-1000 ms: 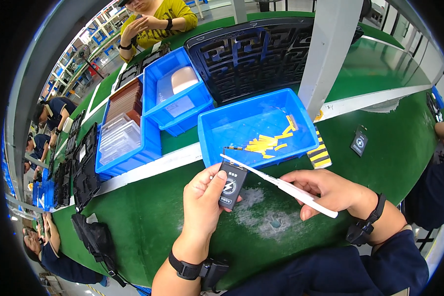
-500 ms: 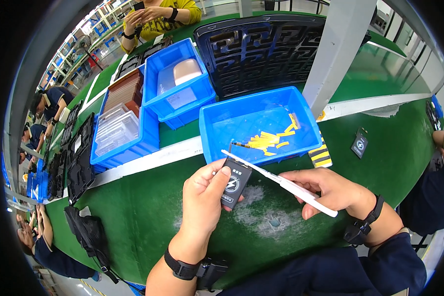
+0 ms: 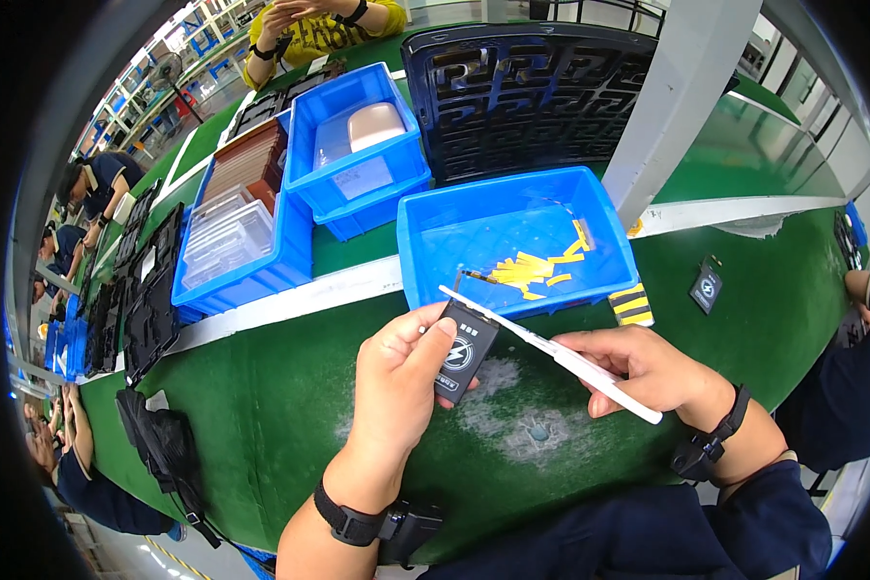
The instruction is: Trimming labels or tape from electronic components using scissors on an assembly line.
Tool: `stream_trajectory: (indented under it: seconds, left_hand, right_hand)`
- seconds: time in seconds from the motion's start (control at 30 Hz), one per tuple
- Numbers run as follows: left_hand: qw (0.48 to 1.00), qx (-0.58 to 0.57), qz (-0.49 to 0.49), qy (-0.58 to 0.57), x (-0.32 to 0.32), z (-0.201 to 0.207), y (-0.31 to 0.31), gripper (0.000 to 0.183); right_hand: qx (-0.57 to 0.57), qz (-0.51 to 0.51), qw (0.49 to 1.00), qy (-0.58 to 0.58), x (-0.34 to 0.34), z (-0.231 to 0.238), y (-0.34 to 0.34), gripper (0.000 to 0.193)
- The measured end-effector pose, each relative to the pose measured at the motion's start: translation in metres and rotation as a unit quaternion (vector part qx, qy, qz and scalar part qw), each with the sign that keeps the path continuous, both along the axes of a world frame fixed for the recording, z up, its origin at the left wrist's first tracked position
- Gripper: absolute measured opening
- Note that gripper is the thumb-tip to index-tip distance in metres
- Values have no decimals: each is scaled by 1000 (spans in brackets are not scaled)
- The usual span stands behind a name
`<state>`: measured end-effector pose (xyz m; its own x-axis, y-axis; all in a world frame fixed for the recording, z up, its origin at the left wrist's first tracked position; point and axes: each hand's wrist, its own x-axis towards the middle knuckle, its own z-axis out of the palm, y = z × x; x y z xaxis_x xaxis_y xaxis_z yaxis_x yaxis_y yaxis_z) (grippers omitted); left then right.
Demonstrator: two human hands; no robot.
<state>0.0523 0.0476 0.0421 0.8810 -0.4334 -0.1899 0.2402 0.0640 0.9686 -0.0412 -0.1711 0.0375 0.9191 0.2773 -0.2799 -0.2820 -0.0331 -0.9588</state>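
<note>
My left hand (image 3: 403, 372) grips a flat black battery (image 3: 467, 360) with a lightning mark inside a white circle, the thumb pressed on its face. A thin dark strip (image 3: 476, 277) shows just past the battery's upper end. In my right hand (image 3: 638, 372) is a long, slim white tool (image 3: 590, 372), pointed at one end; its exact kind does not show. Its tip lies across the battery's top edge; whether it touches is hard to tell. Beyond both hands stands a blue bin (image 3: 454, 232) with several yellow strips (image 3: 527, 271) in it.
Another black battery (image 3: 706, 287) lies on the green table (image 3: 280, 425) at right, past a yellow-black striped block (image 3: 632, 304). Blue crates (image 3: 353, 164) stand at back left. A grey post (image 3: 681, 106) rises behind the bin. A black bag (image 3: 159, 445) lies at left; people work nearby.
The view has shifted slightly. My hands hold the battery and the white tool much as before, with the tool's tip still at the battery's top edge.
</note>
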Motion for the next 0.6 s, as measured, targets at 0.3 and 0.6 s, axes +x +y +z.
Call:
stream_trajectory:
  seconds: [0.3,0.6]
  left_hand:
    - [1000,0,-12,9,1,0,2,23]
    - [1000,4,-3,7,1,1,1,26]
  right_hand:
    - [-70,4,997,-41,1,-1,1,61]
    - [-123,-5,990,-74,0,-3,1,60]
